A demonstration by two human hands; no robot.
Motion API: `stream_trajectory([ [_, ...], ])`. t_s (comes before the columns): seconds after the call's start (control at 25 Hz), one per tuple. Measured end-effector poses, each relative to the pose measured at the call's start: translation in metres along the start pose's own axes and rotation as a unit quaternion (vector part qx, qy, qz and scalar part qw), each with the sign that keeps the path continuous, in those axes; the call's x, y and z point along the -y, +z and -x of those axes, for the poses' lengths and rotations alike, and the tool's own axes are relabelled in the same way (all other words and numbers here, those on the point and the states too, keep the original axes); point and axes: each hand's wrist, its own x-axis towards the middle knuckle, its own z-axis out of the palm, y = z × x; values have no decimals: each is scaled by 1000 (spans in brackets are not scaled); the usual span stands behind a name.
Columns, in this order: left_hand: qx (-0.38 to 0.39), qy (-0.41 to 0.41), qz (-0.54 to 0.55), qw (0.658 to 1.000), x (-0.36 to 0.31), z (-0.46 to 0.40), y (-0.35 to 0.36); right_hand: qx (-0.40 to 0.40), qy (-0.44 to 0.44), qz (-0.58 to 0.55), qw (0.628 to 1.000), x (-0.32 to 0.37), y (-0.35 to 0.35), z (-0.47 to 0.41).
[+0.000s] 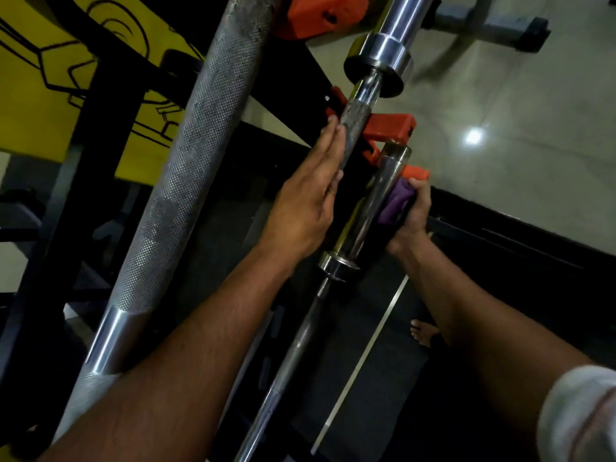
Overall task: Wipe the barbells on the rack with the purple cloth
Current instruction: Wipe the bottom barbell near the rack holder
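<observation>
A chrome barbell sleeve (373,208) runs diagonally through the middle, its collar (336,266) below and its thin shaft (296,348) leading down. My right hand (411,215) grips the purple cloth (395,203) and presses it against the right side of that sleeve. My left hand (306,198) lies with straight fingers against the knurled shaft of a second barbell (355,125), which rests on orange rack hooks (390,126). A thick knurled bar (186,181) crosses close in front at the left.
Black rack uprights (96,155) stand before a yellow wall graphic (40,78). Orange plates (323,11) hang at the top. A pale tiled floor (516,121) lies to the right, a dark mat (500,261) below, with a bare foot (421,331) on it.
</observation>
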Motion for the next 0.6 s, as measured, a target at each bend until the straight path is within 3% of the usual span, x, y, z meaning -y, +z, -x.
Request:
stream_trajectory([
  [0.2, -2, -1, 0, 1000, 0, 2, 0, -26, 51, 106, 993, -19, -23, 18],
  [0.36, 1, -2, -11, 1000, 0, 1, 1, -34, 14, 108, 993, 0, -9, 9],
  [0.48, -1, 2, -18, 1000, 0, 2, 1, -46, -25, 232, 971, -31, -19, 39],
  [0.6, 11, -9, -28, 999, 0, 0, 0, -105, 71, 350, 928, -62, -22, 72],
])
